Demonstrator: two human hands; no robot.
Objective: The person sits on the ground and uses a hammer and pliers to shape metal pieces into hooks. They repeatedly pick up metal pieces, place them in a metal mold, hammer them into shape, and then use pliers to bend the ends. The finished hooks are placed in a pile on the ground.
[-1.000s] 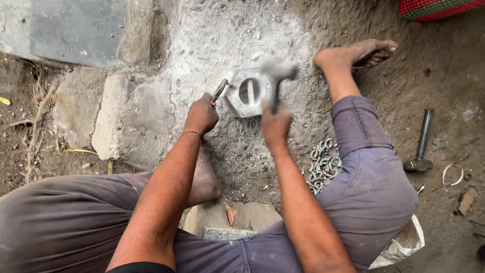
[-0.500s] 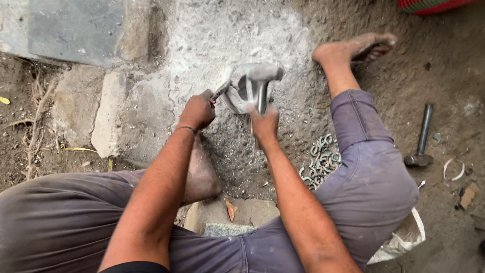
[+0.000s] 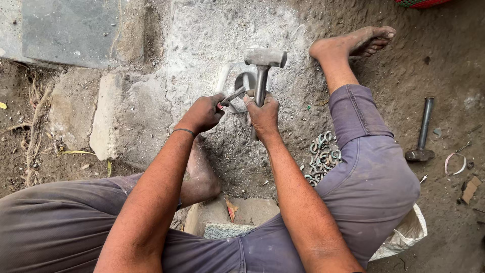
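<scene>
My right hand [image 3: 262, 115] grips the handle of a steel hammer [image 3: 264, 58], its head raised above a pale metal block [image 3: 227, 78] with a round opening that lies on the grey stony ground. My left hand [image 3: 204, 114] holds a thin metal tool [image 3: 233, 95] with its tip at the block's near side. The hammer handle hides part of the block. Both forearms reach forward from between my bent legs.
A pile of small metal rings [image 3: 321, 156] lies beside my right knee. A second hammer [image 3: 422, 131] rests on the dirt at the right, with small scraps [image 3: 457, 164] near it. Stone slabs [image 3: 116, 116] stand at the left; my bare foot [image 3: 353, 43] is far right.
The hammer head has risen from the block and now stands upright above it. My left hand stays at the block with the thin tool.
</scene>
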